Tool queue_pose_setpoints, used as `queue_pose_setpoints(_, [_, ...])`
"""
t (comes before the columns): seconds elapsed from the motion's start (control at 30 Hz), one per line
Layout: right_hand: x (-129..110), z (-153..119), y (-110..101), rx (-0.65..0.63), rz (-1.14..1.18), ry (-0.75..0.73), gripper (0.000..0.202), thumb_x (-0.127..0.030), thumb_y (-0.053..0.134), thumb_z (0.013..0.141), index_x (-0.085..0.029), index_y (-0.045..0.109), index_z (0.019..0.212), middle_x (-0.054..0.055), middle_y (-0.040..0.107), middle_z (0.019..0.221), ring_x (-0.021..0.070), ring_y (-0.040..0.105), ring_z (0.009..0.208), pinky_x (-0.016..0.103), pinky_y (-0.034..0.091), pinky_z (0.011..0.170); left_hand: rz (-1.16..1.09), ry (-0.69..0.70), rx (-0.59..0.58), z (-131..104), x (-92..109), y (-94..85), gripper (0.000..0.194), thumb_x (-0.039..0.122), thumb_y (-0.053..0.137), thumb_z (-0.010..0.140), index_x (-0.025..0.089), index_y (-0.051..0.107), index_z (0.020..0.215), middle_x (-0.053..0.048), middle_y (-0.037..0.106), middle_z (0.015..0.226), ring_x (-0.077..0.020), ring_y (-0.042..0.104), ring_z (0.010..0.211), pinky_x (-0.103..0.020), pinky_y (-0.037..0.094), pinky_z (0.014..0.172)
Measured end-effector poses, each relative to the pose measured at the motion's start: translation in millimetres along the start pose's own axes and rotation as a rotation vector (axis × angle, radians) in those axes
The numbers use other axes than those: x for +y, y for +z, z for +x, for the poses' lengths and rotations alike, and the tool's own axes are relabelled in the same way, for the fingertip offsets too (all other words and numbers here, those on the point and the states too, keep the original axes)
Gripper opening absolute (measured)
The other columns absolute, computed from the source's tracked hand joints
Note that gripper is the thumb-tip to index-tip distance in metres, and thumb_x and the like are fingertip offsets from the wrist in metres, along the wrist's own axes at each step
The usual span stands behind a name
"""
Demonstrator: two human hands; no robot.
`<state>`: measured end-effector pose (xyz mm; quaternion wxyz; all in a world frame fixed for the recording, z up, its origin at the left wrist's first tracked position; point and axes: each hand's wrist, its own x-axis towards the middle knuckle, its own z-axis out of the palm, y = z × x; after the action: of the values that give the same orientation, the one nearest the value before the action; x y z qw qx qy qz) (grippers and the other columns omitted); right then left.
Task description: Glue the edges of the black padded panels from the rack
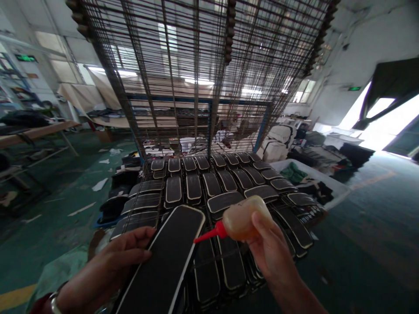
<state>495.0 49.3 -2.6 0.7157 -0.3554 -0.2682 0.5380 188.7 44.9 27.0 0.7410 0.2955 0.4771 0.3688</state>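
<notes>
My left hand (122, 255) grips the left edge of a long black panel (166, 257) with rounded corners and a pale border. The panel is tilted and reaches down past the bottom of the view. In my right hand (270, 244) is a squeeze bottle (245, 218) of yellowish liquid, its red nozzle pointing left. The nozzle tip touches or hovers just over the panel's right edge. Beneath and beyond both hands, many similar black pieces (173, 189) with pale borders lie in rows on a wire rack.
Wire rack shelves (209, 56) rise steeply over the rows of pieces. A white bin (337, 196) holding green and dark cloth stands at the right. Dark items are piled left of the rack. A table (39, 131) is at the far left, with scraps on the green floor.
</notes>
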Motion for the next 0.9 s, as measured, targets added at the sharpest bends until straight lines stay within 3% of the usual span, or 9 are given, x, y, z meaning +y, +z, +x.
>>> queue_pose_setpoints(0.17, [8.2,-13.9,-1.1,-0.068,-0.019,0.036,0.033,-0.042,0.094,0.078,-0.022,0.082,0.101,0.010,0.080,0.101,0.0293,0.075,0.091,0.038,0.066,0.077,-0.011,0.026,-0.034,0.6,-0.2,-1.7,0.025,0.012,0.083,0.074,0.017,0.075,0.096,-0.008,0.083,0.095,-0.0278,0.080,0.080,-0.037,0.066,0.072])
queue_pose_setpoints(0.33, [15.7,-28.7,-2.0,-0.100,-0.028,0.077,0.039,-0.043,0.095,0.077,-0.025,0.081,0.109,0.013,0.079,0.112,0.0369,0.073,0.108,0.054,0.059,0.099,-0.030,0.034,-0.003,2.8,-3.5,-9.0,0.026,0.010,0.085,0.071,0.016,0.073,0.093,-0.007,0.082,0.088,-0.0245,0.079,0.074,-0.034,0.066,0.069])
queue_pose_setpoints(0.6, [28.0,-48.0,-2.8,-0.333,0.003,0.135,0.041,-0.039,0.088,0.086,-0.025,0.076,0.123,0.016,0.077,0.118,0.0384,0.072,0.110,0.056,0.059,0.098,-0.039,0.059,0.088,-2.8,1.6,-11.5,0.025,0.007,0.084,0.066,0.014,0.071,0.086,-0.009,0.080,0.083,-0.0238,0.077,0.068,-0.033,0.066,0.063])
queue_pose_setpoints(0.9, [29.1,-69.4,18.5,-0.301,-0.015,0.177,0.053,-0.049,0.095,0.074,-0.022,0.078,0.116,0.018,0.077,0.116,0.0374,0.075,0.102,0.046,0.063,0.084,-0.114,0.101,0.284,-7.9,1.5,-27.1,0.022,-0.004,0.069,0.073,0.012,0.070,0.088,-0.011,0.078,0.075,-0.0245,0.076,0.060,-0.034,0.066,0.056])
